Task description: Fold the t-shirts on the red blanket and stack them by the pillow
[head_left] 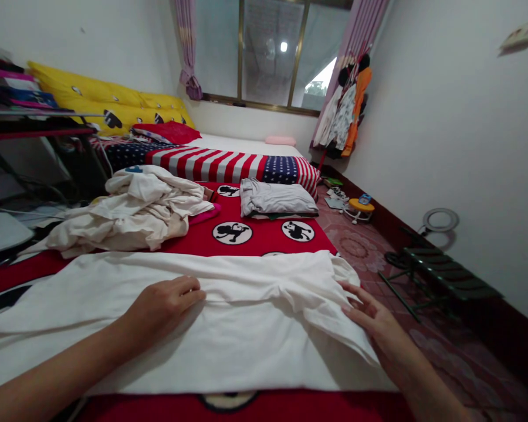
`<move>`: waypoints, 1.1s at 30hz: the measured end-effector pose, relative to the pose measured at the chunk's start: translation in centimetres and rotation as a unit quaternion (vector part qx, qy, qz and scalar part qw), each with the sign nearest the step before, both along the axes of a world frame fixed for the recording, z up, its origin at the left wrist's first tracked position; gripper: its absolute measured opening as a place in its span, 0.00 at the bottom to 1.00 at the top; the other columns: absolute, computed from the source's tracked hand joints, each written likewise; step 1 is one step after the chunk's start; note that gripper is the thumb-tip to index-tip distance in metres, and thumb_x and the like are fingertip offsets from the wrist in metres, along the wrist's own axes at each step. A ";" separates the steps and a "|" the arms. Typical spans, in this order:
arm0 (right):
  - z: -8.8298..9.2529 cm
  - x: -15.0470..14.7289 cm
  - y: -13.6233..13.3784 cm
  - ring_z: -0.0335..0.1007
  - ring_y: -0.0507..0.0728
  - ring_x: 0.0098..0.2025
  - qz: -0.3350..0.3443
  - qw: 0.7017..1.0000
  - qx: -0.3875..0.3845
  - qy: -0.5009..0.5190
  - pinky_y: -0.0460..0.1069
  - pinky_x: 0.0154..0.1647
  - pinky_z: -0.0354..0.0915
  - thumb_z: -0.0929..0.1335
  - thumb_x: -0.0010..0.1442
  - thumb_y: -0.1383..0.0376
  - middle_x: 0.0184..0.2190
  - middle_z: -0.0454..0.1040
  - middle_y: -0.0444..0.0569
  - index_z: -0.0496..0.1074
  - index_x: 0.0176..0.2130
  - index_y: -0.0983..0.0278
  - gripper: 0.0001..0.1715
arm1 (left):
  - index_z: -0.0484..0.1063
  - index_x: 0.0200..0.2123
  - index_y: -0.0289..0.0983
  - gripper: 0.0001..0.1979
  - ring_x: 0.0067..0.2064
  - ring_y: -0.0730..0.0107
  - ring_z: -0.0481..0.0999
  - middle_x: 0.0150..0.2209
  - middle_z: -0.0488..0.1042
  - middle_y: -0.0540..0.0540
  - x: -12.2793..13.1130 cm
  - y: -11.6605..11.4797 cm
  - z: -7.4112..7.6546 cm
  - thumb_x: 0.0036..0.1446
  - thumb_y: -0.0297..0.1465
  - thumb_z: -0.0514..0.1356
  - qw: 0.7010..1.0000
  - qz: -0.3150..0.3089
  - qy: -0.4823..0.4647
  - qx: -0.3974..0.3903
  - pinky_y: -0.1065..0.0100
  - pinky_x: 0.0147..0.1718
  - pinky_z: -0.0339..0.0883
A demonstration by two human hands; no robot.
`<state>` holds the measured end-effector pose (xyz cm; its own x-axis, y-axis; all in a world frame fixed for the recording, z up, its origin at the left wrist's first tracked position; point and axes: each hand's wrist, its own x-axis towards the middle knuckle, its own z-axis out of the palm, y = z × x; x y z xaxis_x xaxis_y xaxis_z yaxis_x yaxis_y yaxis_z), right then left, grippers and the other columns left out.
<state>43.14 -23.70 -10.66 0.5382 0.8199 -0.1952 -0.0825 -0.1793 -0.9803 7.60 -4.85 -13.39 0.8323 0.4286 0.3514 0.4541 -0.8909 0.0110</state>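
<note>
A white cloth garment lies spread across a red blanket with round monkey patterns. My left hand rests on the garment left of centre, its fingers closed together on a fold of the fabric. At the garment's right end, my right hand touches the sleeve-like edge, thumb and fingers apart. Behind the garment on the left is a heap of crumpled cream clothes. A folded grey stack of clothes sits farther back, right of the heap.
A bed with a striped, starred cover stands beyond. Right of the blanket are a dark green folding stool and a small orange stool. A desk is at the left.
</note>
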 end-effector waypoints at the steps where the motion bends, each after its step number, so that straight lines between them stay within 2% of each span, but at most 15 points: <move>1: 0.4 0.0 -0.1 0.76 0.62 0.44 -0.008 1.000 0.009 -0.003 0.54 0.42 0.71 0.75 0.44 0.56 0.45 0.77 0.53 0.72 0.50 0.58 0.33 | 0.75 0.39 0.42 0.16 0.35 0.68 0.75 0.37 0.76 0.45 -0.3 0.2 0.5 0.63 0.29 0.47 1.000 0.006 -0.013 -0.012 0.69 0.32 0.67; 4: 1.5 0.3 -0.3 0.75 0.62 0.43 -0.015 1.000 0.018 -0.003 0.53 0.41 0.71 0.75 0.45 0.56 0.46 0.77 0.53 0.71 0.52 0.56 0.34 | 0.75 0.40 0.46 0.13 0.37 0.67 0.76 0.39 0.77 0.47 -1.0 0.7 3.1 0.62 0.34 0.51 0.994 0.020 -0.075 -0.071 0.70 0.35 0.68; 7: 1.1 0.6 -0.9 0.75 0.60 0.42 0.017 1.000 0.002 -0.021 0.51 0.39 0.70 0.75 0.46 0.55 0.45 0.76 0.51 0.71 0.53 0.55 0.34 | 0.75 0.38 0.48 0.11 0.36 0.67 0.76 0.37 0.77 0.48 -1.9 1.0 5.2 0.60 0.36 0.53 0.986 0.004 -0.075 -0.151 0.70 0.34 0.68; 10: -0.5 0.8 -1.8 0.75 0.59 0.40 0.084 0.992 -0.044 -0.084 0.49 0.36 0.69 0.74 0.47 0.53 0.43 0.77 0.51 0.74 0.49 0.58 0.29 | 0.76 0.34 0.48 0.12 0.33 0.68 0.75 0.34 0.77 0.49 -2.5 1.1 5.1 0.60 0.33 0.52 0.970 -0.020 0.037 -0.240 0.72 0.30 0.66; 13: -1.3 1.1 -2.3 0.74 0.58 0.39 0.181 0.966 -0.096 -0.159 0.48 0.36 0.68 0.72 0.51 0.52 0.42 0.78 0.51 0.77 0.45 0.59 0.24 | 0.76 0.31 0.46 0.12 0.31 0.69 0.75 0.31 0.77 0.50 -1.8 1.0 4.0 0.58 0.28 0.53 0.956 -0.027 0.122 -0.266 0.72 0.29 0.64; 16: -0.4 2.2 -1.9 0.72 0.55 0.33 0.177 0.945 -0.109 -0.254 0.47 0.33 0.66 0.70 0.53 0.51 0.36 0.79 0.50 0.78 0.42 0.61 0.22 | 0.77 0.32 0.43 0.11 0.31 0.69 0.74 0.31 0.76 0.48 1.5 0.5 4.1 0.58 0.28 0.54 0.962 -0.042 0.105 -0.249 0.72 0.30 0.63; 19: 0.6 3.9 -0.3 0.69 0.53 0.25 0.108 0.941 -0.098 -0.306 0.46 0.25 0.62 0.68 0.54 0.49 0.28 0.77 0.49 0.78 0.40 0.64 0.23 | 0.77 0.37 0.40 0.12 0.35 0.69 0.74 0.36 0.76 0.46 7.1 -0.9 4.9 0.62 0.30 0.52 0.964 -0.087 0.041 -0.247 0.71 0.34 0.64; 21: 0.4 5.3 1.1 0.69 0.54 0.25 0.060 0.940 -0.083 -0.326 0.46 0.24 0.62 0.68 0.54 0.51 0.27 0.76 0.49 0.76 0.39 0.65 0.22 | 0.76 0.42 0.39 0.11 0.39 0.68 0.74 0.40 0.75 0.45 10.9 -2.3 5.0 0.62 0.34 0.55 0.958 -0.125 0.002 -0.259 0.70 0.39 0.65; 22: 0.1 5.9 1.9 0.69 0.54 0.25 0.039 0.936 -0.077 -0.342 0.47 0.25 0.62 0.68 0.53 0.53 0.27 0.76 0.49 0.76 0.39 0.65 0.20 | 0.74 0.45 0.39 0.14 0.42 0.65 0.74 0.43 0.74 0.44 12.6 -3.1 4.8 0.59 0.38 0.58 0.956 -0.144 -0.017 -0.256 0.68 0.41 0.65; 24: -0.7 6.8 3.2 0.70 0.54 0.27 0.004 0.918 -0.058 -0.393 0.48 0.28 0.64 0.68 0.53 0.57 0.29 0.76 0.49 0.75 0.38 0.64 0.16 | 0.71 0.50 0.40 0.26 0.46 0.60 0.72 0.47 0.72 0.42 15.2 -4.8 4.1 0.52 0.47 0.63 0.952 -0.190 -0.034 -0.237 0.64 0.44 0.66; 26: -1.5 7.3 4.4 0.70 0.54 0.29 -0.020 0.886 -0.029 -0.462 0.48 0.31 0.64 0.68 0.52 0.60 0.33 0.75 0.49 0.74 0.37 0.64 0.13 | 0.69 0.52 0.41 0.32 0.47 0.57 0.71 0.49 0.71 0.42 16.8 -6.3 3.0 0.46 0.50 0.66 0.951 -0.231 -0.028 -0.204 0.60 0.45 0.66; 28: -1.8 7.5 5.4 0.69 0.54 0.30 -0.022 0.842 -0.010 -0.539 0.48 0.32 0.63 0.67 0.52 0.63 0.37 0.74 0.50 0.73 0.37 0.63 0.12 | 0.70 0.50 0.40 0.27 0.47 0.56 0.70 0.47 0.72 0.41 17.6 -7.2 1.8 0.48 0.46 0.66 0.953 -0.248 -0.015 -0.174 0.59 0.43 0.65; 30: -1.8 7.7 6.3 0.68 0.53 0.31 -0.001 0.797 -0.016 -0.604 0.47 0.31 0.61 0.67 0.51 0.66 0.39 0.73 0.49 0.73 0.38 0.63 0.12 | 0.72 0.45 0.39 0.14 0.44 0.58 0.71 0.43 0.74 0.42 17.9 -7.4 0.6 0.54 0.35 0.62 0.954 -0.241 -0.021 -0.176 0.60 0.41 0.65; 31: -1.7 7.8 6.7 0.68 0.53 0.31 0.010 0.780 -0.024 -0.626 0.47 0.30 0.60 0.66 0.51 0.67 0.40 0.72 0.49 0.74 0.37 0.62 0.11 | 0.73 0.42 0.38 0.11 0.42 0.60 0.71 0.40 0.75 0.43 17.9 -7.3 0.0 0.55 0.30 0.59 0.951 -0.231 -0.043 -0.199 0.62 0.40 0.65; 33: -1.4 8.4 7.7 0.69 0.53 0.32 0.018 0.765 -0.029 -0.643 0.47 0.30 0.59 0.65 0.51 0.69 0.38 0.73 0.49 0.74 0.34 0.62 0.09 | 0.74 0.39 0.37 0.11 0.38 0.65 0.72 0.36 0.75 0.45 18.0 -6.5 -0.7 0.54 0.23 0.55 0.927 -0.187 -0.134 -0.297 0.66 0.38 0.64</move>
